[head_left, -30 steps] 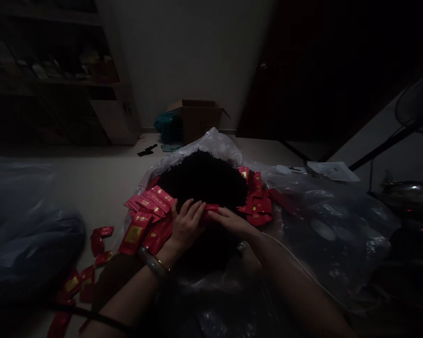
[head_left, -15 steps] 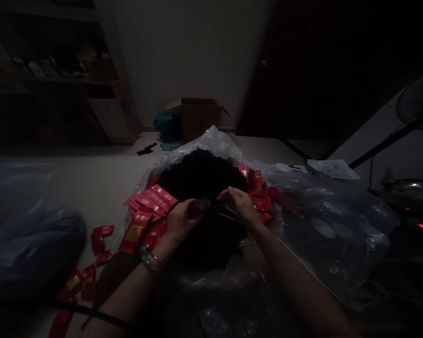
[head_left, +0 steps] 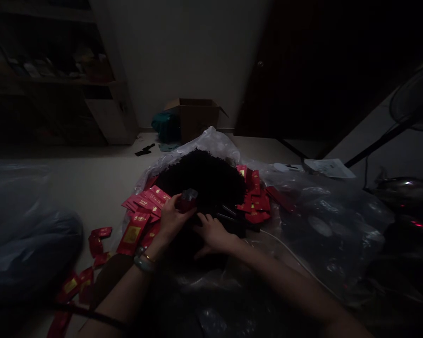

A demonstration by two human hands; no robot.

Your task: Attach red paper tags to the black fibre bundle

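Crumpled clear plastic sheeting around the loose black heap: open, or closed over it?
Open: the loose black heap lies uncovered, with the crumpled clear plastic sheeting rising behind it.

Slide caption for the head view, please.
Left hand holding a red packet, right hand close by, at a dark heap.

Pretty much nothing legible, tbh. Red sachets [head_left: 148, 203] fanned on left carry pale lettering, too small and dim to make out. Front sachet [head_left: 137, 220] there: short line of characters above gold label block [head_left: 131, 234], same deal. Gold patches on floor sachets [head_left: 70, 285]: just blur.
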